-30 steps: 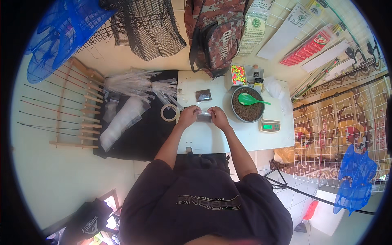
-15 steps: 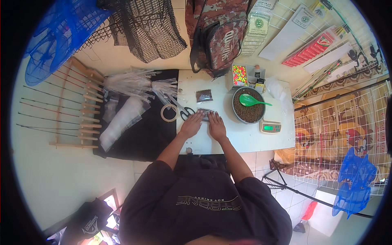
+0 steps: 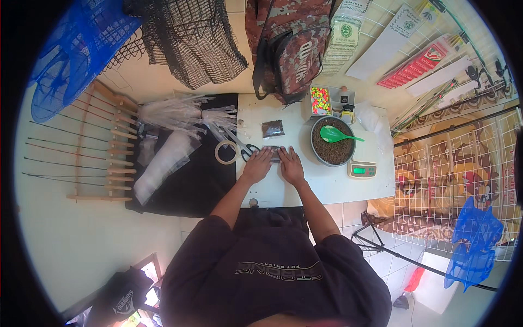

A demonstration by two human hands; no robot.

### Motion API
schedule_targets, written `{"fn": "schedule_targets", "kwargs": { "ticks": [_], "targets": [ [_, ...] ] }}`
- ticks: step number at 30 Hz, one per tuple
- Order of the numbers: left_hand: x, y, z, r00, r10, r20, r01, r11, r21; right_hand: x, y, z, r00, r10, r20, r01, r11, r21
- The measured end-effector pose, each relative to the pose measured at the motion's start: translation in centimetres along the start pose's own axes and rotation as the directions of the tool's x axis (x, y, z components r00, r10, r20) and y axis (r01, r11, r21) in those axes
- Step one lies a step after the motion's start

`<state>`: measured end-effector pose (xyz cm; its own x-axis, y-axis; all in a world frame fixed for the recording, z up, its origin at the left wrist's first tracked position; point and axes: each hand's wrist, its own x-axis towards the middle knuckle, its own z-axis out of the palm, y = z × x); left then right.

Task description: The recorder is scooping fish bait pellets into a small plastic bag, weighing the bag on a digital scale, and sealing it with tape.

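Left of centre frame, a tape roll [image 3: 216, 153] lies near scissors [image 3: 253, 146]. At centre, the left hand [image 3: 258, 165] and right hand [image 3: 292, 166] rest with fingers extended, grasping nothing, over a small plastic packet [image 3: 275, 155] on the counter [image 3: 348, 192]. One second earlier, both pinch its edge; the operation apparently changes from holding to flattening. Right of centre stands a pellet bowl [image 3: 329, 163].

Lettering [image 3: 279, 269] on shirt [image 3: 272, 289] and backpack [image 3: 294, 60]

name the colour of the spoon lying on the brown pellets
Bright green; the spoon shows best in the head view.
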<state>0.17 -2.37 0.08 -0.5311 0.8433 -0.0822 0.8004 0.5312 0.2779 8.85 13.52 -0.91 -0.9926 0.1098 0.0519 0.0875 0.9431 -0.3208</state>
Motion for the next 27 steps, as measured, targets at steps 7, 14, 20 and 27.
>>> {"fn": "schedule_targets", "kwargs": {
  "ticks": [7, 14, 20, 27],
  "targets": [
    [0.8, -0.8, 0.0, 0.94, -0.195, -0.278, 0.11, 0.95, -0.293, 1.2, -1.0, -0.5, 0.942, 0.247, -0.228, -0.2, 0.957, 0.208],
    [2.9, -1.0, 0.5, 0.894, -0.345, -0.287, 0.298, 0.934, -0.196, 2.7, -0.2, 0.4, 0.938, 0.277, -0.206, -0.238, 0.951, 0.197],
    [3.6, -1.2, -0.2, 0.899, -0.38, -0.219, 0.31, 0.904, -0.296, 3.7, 0.1, 0.0, 0.94, 0.303, -0.158, -0.265, 0.938, 0.222],
    [3.8, -2.2, -1.6, 0.902, -0.394, -0.176, 0.2, 0.744, -0.638, 4.6, 1.7, -0.3, 0.939, 0.313, -0.145, -0.165, 0.778, 0.607]
  ]
}}
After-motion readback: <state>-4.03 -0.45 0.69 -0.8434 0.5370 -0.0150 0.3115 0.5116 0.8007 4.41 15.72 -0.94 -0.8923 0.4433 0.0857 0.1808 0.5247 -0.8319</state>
